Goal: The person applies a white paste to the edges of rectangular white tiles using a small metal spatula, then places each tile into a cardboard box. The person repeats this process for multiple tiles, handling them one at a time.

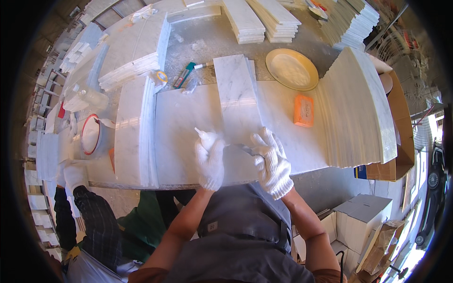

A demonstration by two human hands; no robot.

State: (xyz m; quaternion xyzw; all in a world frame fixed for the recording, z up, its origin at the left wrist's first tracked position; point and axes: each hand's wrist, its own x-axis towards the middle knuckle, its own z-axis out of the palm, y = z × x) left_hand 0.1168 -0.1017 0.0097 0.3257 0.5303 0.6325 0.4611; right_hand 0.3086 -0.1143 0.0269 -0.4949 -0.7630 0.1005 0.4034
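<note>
Both my hands wear white knitted gloves. My left hand [210, 163] is closed around a small white squeeze bottle [206, 137] whose thin nozzle points up and away. In my right hand [272, 166] is a thin, greyish metal blade [244, 148], held between thumb and fingers and pointing left toward the bottle. Its handle is hidden by the glove. Just beyond the hands lies a long white marble strip [237, 87] with grey veins, on top of another piece.
Marble strips are stacked at left [130, 137] and right [354, 108]. On the table are an orange block [303, 112], a yellow bowl of white powder [292, 69], a green cutter [184, 75] and a tape roll [162, 77]. A co-worker's gloved hand [75, 175] is at far left.
</note>
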